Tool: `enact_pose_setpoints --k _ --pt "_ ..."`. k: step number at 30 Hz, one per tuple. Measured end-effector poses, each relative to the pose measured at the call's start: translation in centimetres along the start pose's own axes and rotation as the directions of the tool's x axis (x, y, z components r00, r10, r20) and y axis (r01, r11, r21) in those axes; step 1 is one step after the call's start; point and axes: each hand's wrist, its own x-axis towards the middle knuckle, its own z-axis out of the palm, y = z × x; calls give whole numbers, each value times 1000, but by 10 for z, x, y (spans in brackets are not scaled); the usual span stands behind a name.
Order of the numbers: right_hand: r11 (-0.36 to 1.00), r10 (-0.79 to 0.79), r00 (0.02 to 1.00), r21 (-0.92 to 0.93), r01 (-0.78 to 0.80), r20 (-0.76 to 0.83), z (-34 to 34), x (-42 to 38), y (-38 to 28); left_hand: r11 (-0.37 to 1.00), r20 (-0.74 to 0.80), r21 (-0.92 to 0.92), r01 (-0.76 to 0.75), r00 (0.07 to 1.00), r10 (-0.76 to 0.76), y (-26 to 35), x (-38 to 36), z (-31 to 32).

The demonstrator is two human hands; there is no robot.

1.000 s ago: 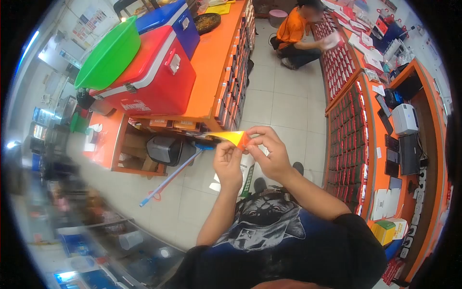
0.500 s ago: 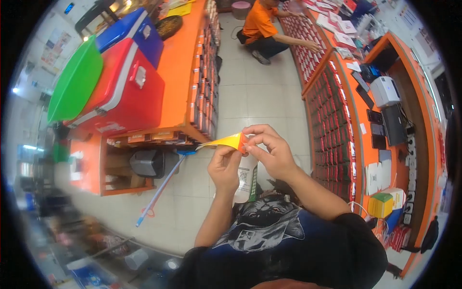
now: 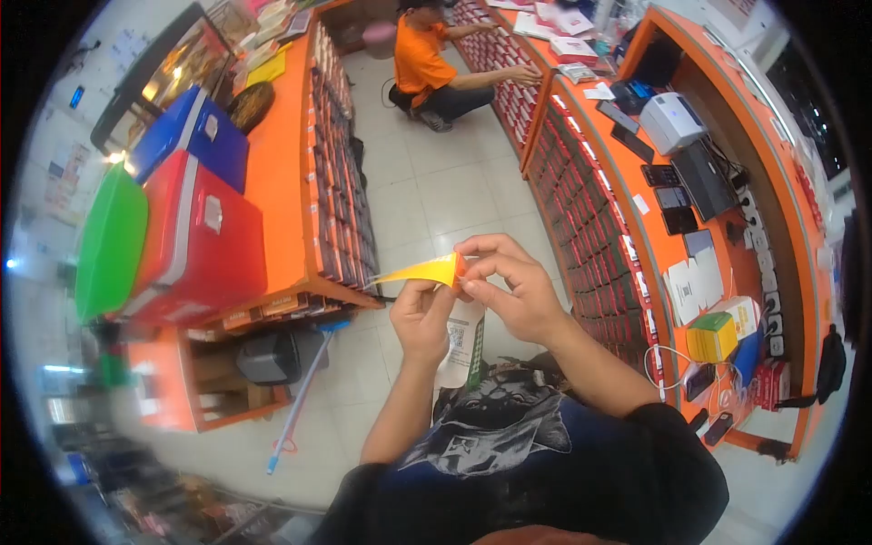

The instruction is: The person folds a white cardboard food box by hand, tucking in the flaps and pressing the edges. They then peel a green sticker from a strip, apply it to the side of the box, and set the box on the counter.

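**Folded paper pinched at chest height above shop floor**

Nearest, held up before the chest: folded yellow-orange paper (image 3: 420, 271), pointed tip aimed left, well clear of the floor. Left hand (image 3: 421, 318) gripping it from below, right hand (image 3: 509, 283) pinching its orange end between thumb and fingers. Beneath, pale tiled floor (image 3: 436, 195) forming an open aisle. Left, orange counter (image 3: 277, 173) bearing a red cooler (image 3: 195, 241) and green basin (image 3: 109, 241). Right, long counter with drawer fronts (image 3: 590, 227). Farthest, crouching person in orange shirt (image 3: 422, 59).
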Motion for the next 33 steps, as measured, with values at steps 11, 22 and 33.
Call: enact_pose_setpoints --k 11,22,33 --pt "992 -76 912 -124 27 -404 -101 -102 -38 955 276 -223 196 952 -131 -49 -30 132" --pt "993 -65 783 -119 -11 -619 -196 -225 -50 925 471 -198 324 859 -200 -88 -114 267" --pt "956 -85 766 -269 -117 -637 -250 -299 -39 826 398 -132 548 792 -463 -110 -174 315"
